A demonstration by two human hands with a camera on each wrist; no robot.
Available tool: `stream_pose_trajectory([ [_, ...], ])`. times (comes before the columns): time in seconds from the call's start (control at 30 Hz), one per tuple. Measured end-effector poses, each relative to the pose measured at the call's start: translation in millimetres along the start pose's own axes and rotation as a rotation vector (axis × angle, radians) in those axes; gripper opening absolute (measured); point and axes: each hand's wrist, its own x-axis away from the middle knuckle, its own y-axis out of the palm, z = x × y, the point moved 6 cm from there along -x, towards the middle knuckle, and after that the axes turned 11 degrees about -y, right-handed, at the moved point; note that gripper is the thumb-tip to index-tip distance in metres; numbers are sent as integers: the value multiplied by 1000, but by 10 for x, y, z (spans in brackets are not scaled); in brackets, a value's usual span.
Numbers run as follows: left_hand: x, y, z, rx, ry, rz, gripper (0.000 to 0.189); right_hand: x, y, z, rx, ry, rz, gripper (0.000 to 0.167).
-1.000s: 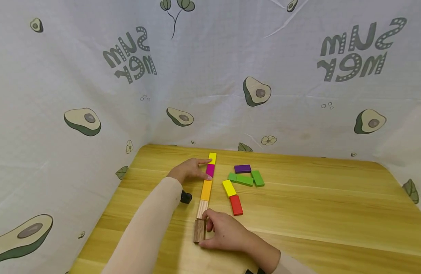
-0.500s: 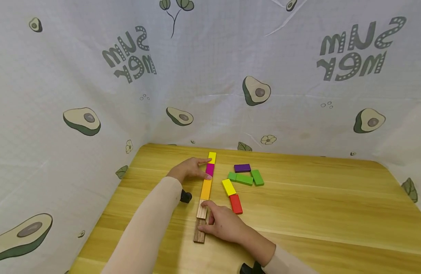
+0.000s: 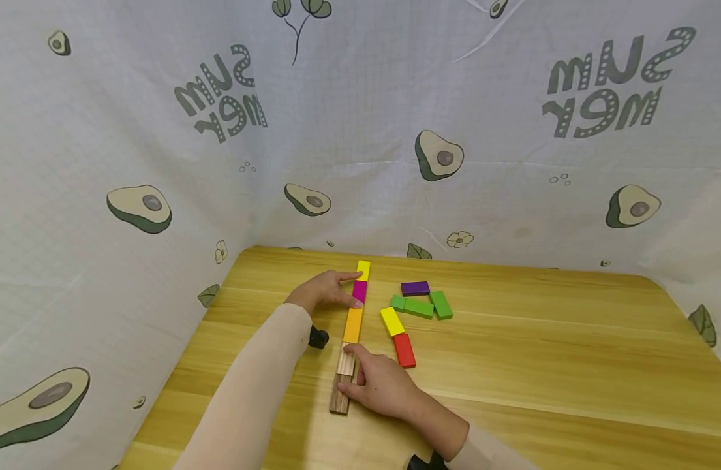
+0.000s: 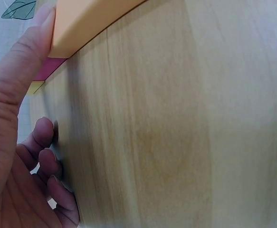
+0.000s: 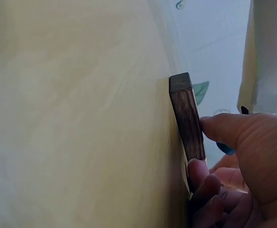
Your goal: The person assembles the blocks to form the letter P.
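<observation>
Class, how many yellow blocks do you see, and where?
2: one yellow block at the far end of the row, by the left hand; a second yellow block beyond the red block. None appears hidden.

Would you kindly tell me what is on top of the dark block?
The right hand has its thumb on the dark block; nothing else shows on top. The patch beneath the thumb is covered.

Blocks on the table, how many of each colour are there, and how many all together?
yellow blocks: 2
magenta block: 1
orange block: 1
light wood block: 1
dark wood block: 1
purple block: 1
green blocks: 3, one looking shorter
red block: 1
Total: 11
</observation>
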Motion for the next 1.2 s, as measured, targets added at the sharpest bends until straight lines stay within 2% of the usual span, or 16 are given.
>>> stream_pose_trajectory([
  [0.23, -26, 2, -32, 19, -6, -8, 83, 2, 15, 3, -7, 26, -3, 67],
  [0.37, -43, 7, -55, 22, -11, -11, 84, 1, -1, 15, -64, 31, -3, 70],
  [0.5, -59, 19, -70, 21, -18, -12, 84, -5, -134, 93, -118, 42, 66, 64],
  [0.6, -49, 20, -63, 25, -12, -15, 84, -12, -362, 200, -13, 88, 191, 47],
  [0.7, -23, 9, -48, 36, -5, -22, 83, -3, -620, 306, 177, 192, 302, 37],
  [0.77, -13, 2, -39, 36, -2, -24, 83, 4, -742, 379, 302, 265, 321, 38],
  [0.87, -6, -2, -29, 38, -1, -23, 82, 2, -825, 480, 420, 345, 281, 42],
  [1.0, -10, 5, -26, 47, -6, -28, 82, -26, -840, 567, 420, 368, 237, 38],
  [1.2, -20, 12, -33, 58, -17, -34, 83, -178, -1002, 590, 297, 271, 258, 36],
])
